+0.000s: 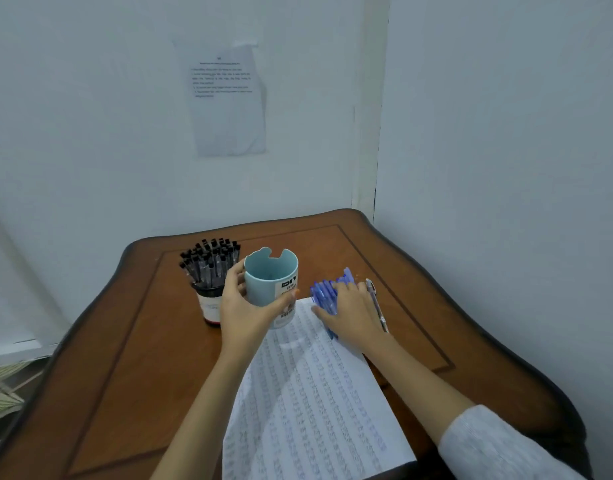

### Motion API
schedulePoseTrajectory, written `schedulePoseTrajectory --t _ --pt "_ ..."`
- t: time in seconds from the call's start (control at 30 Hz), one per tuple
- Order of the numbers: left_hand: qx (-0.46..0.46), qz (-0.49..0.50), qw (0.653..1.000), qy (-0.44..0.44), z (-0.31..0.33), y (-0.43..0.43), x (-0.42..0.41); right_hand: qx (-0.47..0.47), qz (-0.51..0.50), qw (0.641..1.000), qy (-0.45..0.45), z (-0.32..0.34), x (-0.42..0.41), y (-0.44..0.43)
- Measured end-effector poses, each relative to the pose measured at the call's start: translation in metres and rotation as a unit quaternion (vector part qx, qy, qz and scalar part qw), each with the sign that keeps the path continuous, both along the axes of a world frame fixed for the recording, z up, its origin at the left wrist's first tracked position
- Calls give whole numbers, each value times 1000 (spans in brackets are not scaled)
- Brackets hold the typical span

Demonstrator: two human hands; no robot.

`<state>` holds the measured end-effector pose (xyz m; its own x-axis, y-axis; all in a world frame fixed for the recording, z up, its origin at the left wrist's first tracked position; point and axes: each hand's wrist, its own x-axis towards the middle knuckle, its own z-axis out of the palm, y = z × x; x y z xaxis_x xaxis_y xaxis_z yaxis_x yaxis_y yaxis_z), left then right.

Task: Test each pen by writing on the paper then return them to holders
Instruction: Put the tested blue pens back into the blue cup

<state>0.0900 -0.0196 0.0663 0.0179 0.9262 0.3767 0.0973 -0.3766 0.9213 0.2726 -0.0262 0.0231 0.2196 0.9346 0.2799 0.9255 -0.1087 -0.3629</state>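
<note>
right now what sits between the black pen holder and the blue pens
The empty light blue holder, gripped by the left hand, stands between them, as the head view shows.

Room lies left of the black-pen holder [209, 306]; walls [505, 168] block behind and right.

The right hand [350, 317] covered much of the blue pens [324, 293]. Print on the wall notice [228, 98] was too small to read. The paper [315, 410] ran off the bottom edge.
</note>
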Motion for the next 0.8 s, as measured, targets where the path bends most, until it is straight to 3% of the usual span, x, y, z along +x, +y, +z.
schedulePoseTrajectory --t 0.17,0.43,0.63,0.8 --pt "-10 14 1000 17 -9 -2 -21 -70 -44 996 -36 0 -17 12" --pt "-23 9 999 24 -16 -1 -35 -129 -67 989 1 10 -22 21" --pt "-24 7 999 26 -18 -5 -44 -133 -71 988 -42 -1 -31 21" --pt "-25 10 999 32 -15 -6 -54 -113 -61 992 14 1 -33 16"
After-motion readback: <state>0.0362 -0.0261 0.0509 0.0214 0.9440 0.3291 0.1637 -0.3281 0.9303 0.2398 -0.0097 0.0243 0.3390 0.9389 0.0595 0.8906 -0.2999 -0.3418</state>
